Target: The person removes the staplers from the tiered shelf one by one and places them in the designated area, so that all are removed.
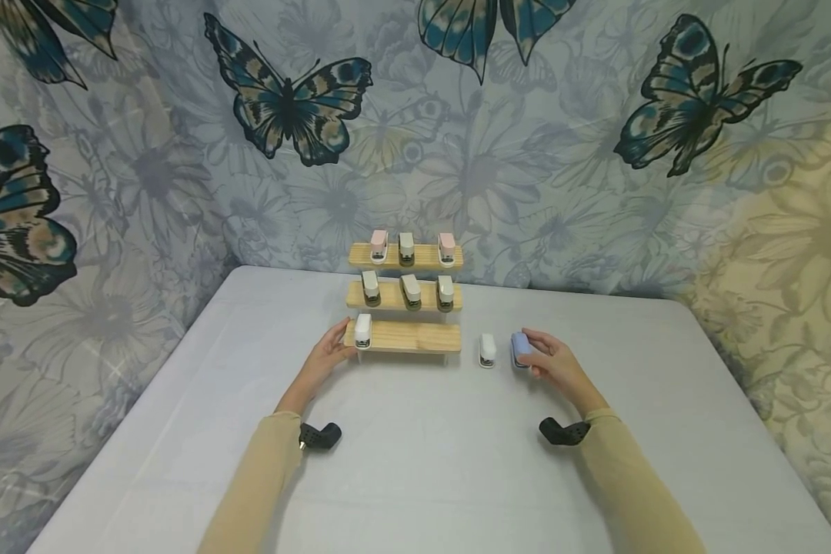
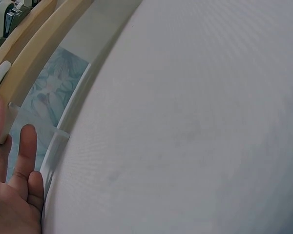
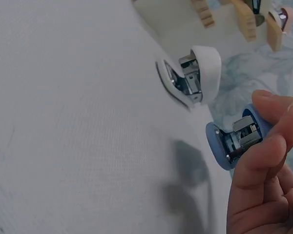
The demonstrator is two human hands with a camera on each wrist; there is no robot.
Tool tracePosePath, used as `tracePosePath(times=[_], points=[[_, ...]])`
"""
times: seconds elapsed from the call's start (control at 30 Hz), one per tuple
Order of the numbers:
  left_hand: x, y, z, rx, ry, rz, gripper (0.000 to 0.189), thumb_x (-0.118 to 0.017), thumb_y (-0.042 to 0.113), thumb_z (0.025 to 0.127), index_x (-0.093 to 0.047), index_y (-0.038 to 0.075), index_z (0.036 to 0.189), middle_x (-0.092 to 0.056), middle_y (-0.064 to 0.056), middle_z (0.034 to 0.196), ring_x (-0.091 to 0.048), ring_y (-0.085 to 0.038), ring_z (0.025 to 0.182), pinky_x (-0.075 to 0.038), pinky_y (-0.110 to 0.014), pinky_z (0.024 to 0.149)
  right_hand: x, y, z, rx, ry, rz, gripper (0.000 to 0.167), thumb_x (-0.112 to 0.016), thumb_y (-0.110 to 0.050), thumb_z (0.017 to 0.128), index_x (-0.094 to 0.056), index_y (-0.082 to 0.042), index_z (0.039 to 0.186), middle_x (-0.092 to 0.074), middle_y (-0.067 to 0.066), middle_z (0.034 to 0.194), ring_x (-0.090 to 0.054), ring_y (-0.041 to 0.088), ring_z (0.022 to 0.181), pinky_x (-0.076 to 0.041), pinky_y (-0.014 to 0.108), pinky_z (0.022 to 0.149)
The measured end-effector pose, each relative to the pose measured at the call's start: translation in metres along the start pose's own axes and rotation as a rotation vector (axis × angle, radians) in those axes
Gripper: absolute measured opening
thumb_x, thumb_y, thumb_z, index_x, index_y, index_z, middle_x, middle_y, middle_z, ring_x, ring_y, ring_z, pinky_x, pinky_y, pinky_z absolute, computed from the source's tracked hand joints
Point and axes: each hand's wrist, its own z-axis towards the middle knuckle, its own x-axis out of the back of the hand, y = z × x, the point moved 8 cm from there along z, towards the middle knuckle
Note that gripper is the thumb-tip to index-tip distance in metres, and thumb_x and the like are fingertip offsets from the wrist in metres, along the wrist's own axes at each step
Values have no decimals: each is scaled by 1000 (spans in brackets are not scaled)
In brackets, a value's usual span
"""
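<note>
In the head view, my right hand (image 1: 556, 363) pinches a small periwinkle-blue stapler (image 1: 520, 348) between thumb and fingers, just right of a small white stapler (image 1: 487, 350) standing on the white tabletop (image 1: 415, 454). My left hand (image 1: 328, 358) grips the left end of the lowest board of a three-tier rack of pale wooden boards (image 1: 415, 337), beside a glossy white stapler at that end (image 1: 363, 331). Three off-white staplers (image 1: 411, 292) line the middle board; the top one bears two pale pink staplers (image 1: 446, 246) with a grey-white stapler (image 1: 406, 248) between.

From my left wrist, I see my thumb at the board's end, other fingers loosely bent below it, near a translucent plastic support (image 2: 34, 119).

From my right wrist, my thumb and fingertips close on the blue stapler's upper arm, its metal inside showing; I cannot tell whether its base touches the table. The white one stands near, apart from my fingers.
</note>
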Motion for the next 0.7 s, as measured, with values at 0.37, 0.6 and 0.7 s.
tracePosePath(times=[0.37, 0.6, 0.7], points=[[-1, 7, 0, 3, 1, 13, 69, -61, 18, 86, -22, 11, 142, -16, -9, 146, -41, -31, 117, -28, -41, 99, 14, 19, 8, -46, 46, -8, 69, -63, -6, 83, -23, 0, 140, -14, 20, 145, -43, 5, 50, -40, 17, 48], [-1, 3, 0, 15, 1, 15, 69, -61, 18, 86, -22, 12, 142, -17, -8, 146, -43, -30, 114, -29, -39, 99, 15, 25, 9, -61, 54, 23, 67, -60, -3, 84, -22, 2, 139, -15, 22, 143, -44, 5, 48, -39, 17, 46], [0, -1, 1, -1, 0, -14, 68, -61, 15, 86, -23, 11, 142, -17, -9, 146, -42, -32, 114, -28, -41, 99, 13, 25, 7, -61, 33, 35, 68, -58, -1, 85, -19, 2, 140, -13, 23, 144, -45, 5, 49, -41, 18, 48]])
